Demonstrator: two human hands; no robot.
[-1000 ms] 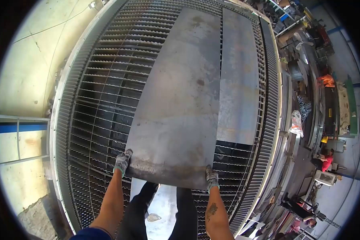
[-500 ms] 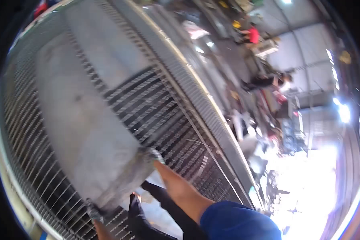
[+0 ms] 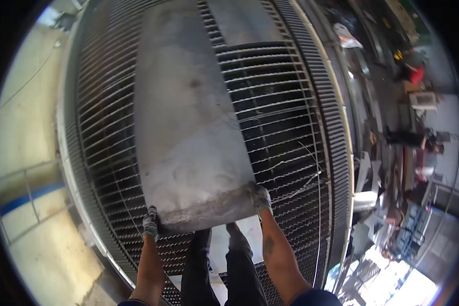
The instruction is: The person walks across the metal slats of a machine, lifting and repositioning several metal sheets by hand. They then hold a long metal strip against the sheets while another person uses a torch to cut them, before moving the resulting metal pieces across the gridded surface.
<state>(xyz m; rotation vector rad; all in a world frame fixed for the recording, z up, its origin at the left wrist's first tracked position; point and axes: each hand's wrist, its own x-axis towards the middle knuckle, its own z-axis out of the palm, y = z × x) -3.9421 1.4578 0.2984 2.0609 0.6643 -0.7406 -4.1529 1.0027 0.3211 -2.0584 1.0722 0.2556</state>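
Note:
A long grey metal sheet (image 3: 188, 112) stretches away from me over a slatted metal bed. Its near end is raised and curved, with a rough, dirty band across it. My left hand (image 3: 150, 223), in a patterned grey glove, is closed around the left corner of that end. At the right corner, my gloved right hand (image 3: 260, 198) is closed on the edge, its fingertips partly hidden. Beyond the right side lies a second metal sheet (image 3: 247, 21) on the slats. A pale sheet (image 3: 229, 247) shows between and behind my legs.
Toothed slats (image 3: 270, 102) with dark gaps surround the sheets. A loose thin strip (image 3: 306, 184) lies on them at right. The bed's raised rim (image 3: 348, 153) runs along the right. Past it, a person in red (image 3: 414, 74) and a person in dark clothes (image 3: 408, 138) are in the workshop.
My view has turned, so the sheet now runs nearly straight ahead, and it is sharper. Both hands stay on the sheet's near corners; the left hand shows more fully.

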